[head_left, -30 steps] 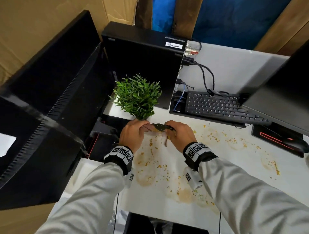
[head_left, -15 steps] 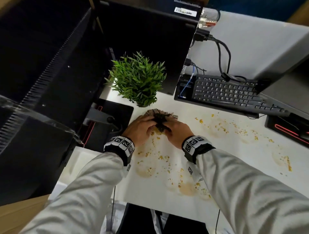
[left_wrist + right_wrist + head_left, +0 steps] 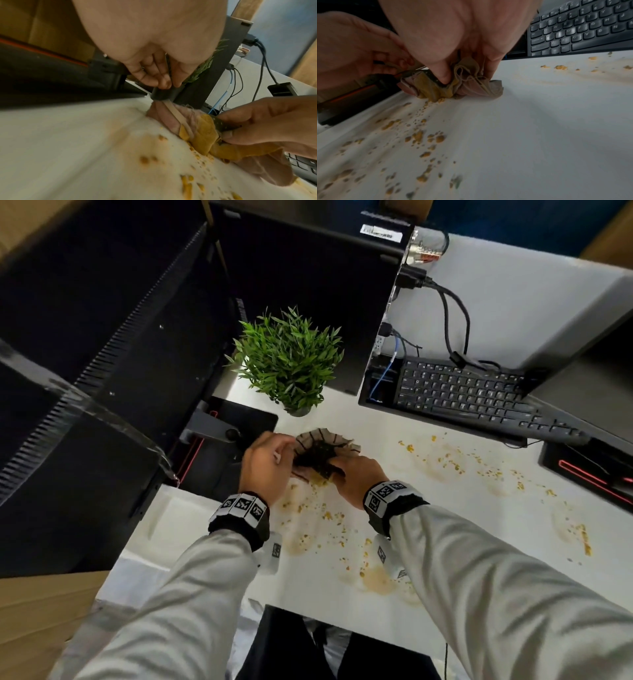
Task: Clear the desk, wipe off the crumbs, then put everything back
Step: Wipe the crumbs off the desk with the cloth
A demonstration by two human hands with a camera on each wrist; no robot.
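Note:
A crumpled cloth (image 3: 322, 450), dark-patterned with pale edges and yellow stains, lies bunched on the white desk (image 3: 445, 546) just in front of the potted plant (image 3: 291, 364). My right hand (image 3: 356, 477) pinches the cloth (image 3: 436, 86) from above, thumb pressed into its folds. My left hand (image 3: 270, 463) grips the cloth's left edge with curled fingers (image 3: 154, 75). Yellow crumbs (image 3: 325, 515) and brownish smears spread over the desk toward me and to the right. In the right wrist view the crumbs (image 3: 419, 136) lie close in front of the cloth.
A black computer case (image 3: 308, 285) stands behind the plant, with cables and a black keyboard (image 3: 462, 392) to its right. A large black monitor (image 3: 85, 371) and its base (image 3: 222, 446) fill the left. Another monitor (image 3: 582, 344) and its base (image 3: 589, 467) sit at the right.
The cloth, held stretched between both hands above the desk, has been bunched together and brought down onto the desk. The head view has tilted downward.

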